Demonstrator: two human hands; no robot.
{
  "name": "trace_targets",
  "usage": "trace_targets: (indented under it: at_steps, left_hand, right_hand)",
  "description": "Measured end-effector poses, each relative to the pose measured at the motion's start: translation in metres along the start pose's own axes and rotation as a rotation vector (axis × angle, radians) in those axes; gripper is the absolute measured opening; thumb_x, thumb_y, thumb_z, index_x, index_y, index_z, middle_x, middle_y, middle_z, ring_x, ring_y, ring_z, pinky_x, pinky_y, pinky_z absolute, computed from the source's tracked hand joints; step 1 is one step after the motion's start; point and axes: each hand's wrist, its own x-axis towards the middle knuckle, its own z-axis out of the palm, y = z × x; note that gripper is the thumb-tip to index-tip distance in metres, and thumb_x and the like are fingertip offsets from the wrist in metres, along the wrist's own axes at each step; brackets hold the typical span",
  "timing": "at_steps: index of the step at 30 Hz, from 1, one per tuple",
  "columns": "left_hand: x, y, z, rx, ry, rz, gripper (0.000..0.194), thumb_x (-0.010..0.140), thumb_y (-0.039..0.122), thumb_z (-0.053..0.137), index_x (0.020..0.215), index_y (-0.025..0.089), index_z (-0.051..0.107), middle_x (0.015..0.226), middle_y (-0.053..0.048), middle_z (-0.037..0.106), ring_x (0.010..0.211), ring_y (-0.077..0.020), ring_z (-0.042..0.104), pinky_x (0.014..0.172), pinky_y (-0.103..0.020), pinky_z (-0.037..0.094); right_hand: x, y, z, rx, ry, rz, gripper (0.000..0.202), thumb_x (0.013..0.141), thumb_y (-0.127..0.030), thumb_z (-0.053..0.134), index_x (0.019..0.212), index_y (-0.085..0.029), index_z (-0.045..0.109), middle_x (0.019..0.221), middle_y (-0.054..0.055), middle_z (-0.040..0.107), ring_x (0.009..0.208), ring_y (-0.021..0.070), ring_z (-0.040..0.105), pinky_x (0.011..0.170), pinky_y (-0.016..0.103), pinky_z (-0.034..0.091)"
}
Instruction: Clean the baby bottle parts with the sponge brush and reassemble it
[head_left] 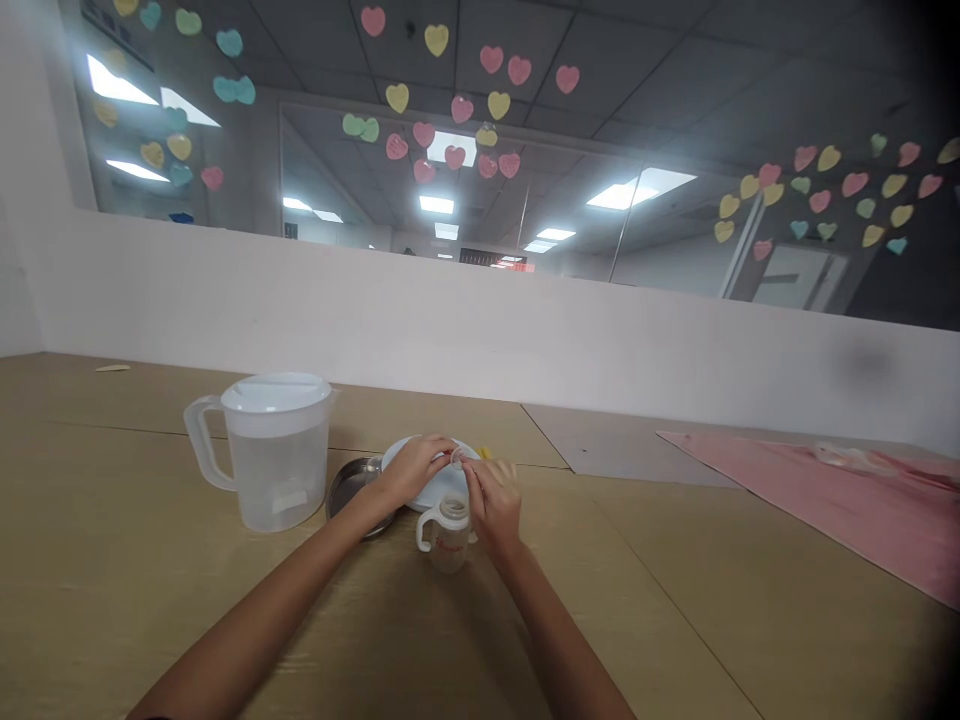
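My left hand (pixel 420 468) and my right hand (pixel 493 500) meet above a plate, fingers closed in a pinch. Between the fingertips is a small whitish, partly see-through piece (pixel 457 457) that looks ring-shaped; its exact kind does not show. Just below stands an open-topped baby bottle (pixel 449 545), upright, clear with white side handles and red lettering. My right hand partly covers its right handle. Behind the bottle lies a pale blue-white plate (pixel 431 494). A round steel dish (pixel 349 487) sits to its left, partly hidden by my left forearm.
A large lidded plastic pitcher (pixel 279 455) stands at the left, its handle outward. Something small and yellow (pixel 484 453) shows behind my right hand. A pink mat (pixel 840 500) with a clear plastic packet (pixel 855 459) lies at the right. A white wall (pixel 450 320) bounds the wooden table.
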Motion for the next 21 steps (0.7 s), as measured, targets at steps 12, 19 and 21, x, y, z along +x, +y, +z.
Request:
trace_targets:
  at_steps: [12,19,21]
  left_hand:
    - [-0.007,-0.026,0.006,0.035,0.002,0.007,0.022,0.09,0.03,0.044,0.09,0.019,0.064,0.099,-0.002,0.067,0.095,-0.0178,0.058,0.107,-0.037,0.027]
    - [-0.005,-0.029,0.004,0.117,-0.017,-0.052,0.026,0.091,0.028,0.041,0.091,0.017,0.064,0.101,-0.006,0.066,0.095,-0.0189,0.056,0.096,-0.033,0.037]
    - [-0.007,-0.032,0.004,0.166,-0.063,-0.103,0.027,0.091,0.028,0.041,0.091,0.016,0.066,0.1,-0.008,0.066,0.095,-0.0207,0.056,0.088,-0.031,0.04]
  right_hand:
    - [0.004,-0.025,-0.01,0.077,0.178,0.034,0.022,0.089,-0.017,0.045,0.073,-0.019,0.059,0.059,-0.001,0.058,0.059,0.0121,0.051,0.067,0.03,0.036]
    - [0.01,-0.029,-0.023,0.152,0.327,0.002,0.018,0.087,-0.012,0.044,0.078,-0.02,0.058,0.062,-0.001,0.056,0.064,0.0129,0.052,0.067,0.03,0.04]
    - [0.011,-0.025,-0.024,0.155,0.401,0.042,0.021,0.089,-0.015,0.042,0.075,-0.02,0.056,0.062,-0.001,0.055,0.063,0.0128,0.052,0.066,0.029,0.04]
